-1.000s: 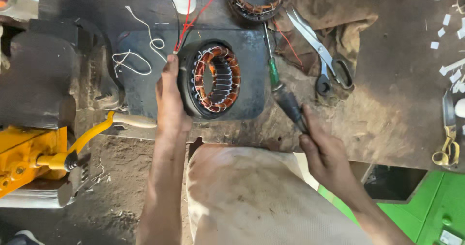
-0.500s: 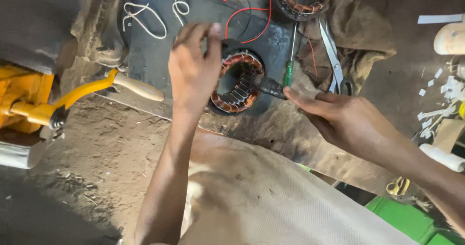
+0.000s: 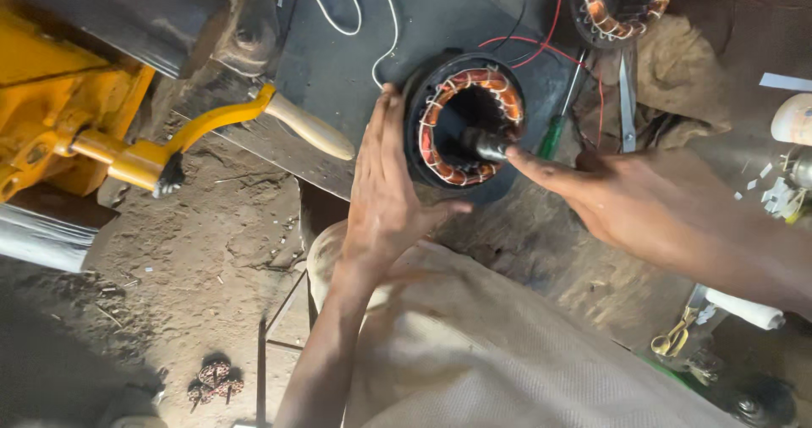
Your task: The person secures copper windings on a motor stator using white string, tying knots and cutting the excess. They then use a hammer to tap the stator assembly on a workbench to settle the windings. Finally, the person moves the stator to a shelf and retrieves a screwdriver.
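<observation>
Here the left hand is spread flat, fingers straight and close together, and it presses against the left side of the round motor part. It does not grip; it just leans on the black rim. The right hand reaches in from the right. Its fingers pinch a dark tool handle that pokes into the hole in the middle of the motor part.

The motor part sits on a dark flat plate at the edge of the bench. It is a ring, black outside, with shiny copper wire wound round the inside and thin white thread tied over it. Red wires run from it. A second ring like it lies at the top right. A green screwdriver and metal scissors lie beside a brown, dusty cloth. On the left is a yellow metal crank with a smooth wooden handle. The floor is rough dirt.

Half a second ago the left hand was over the top of the ring with bent fingers. Now it lies flat at the side, and the right hand has come closer to the middle hole.
</observation>
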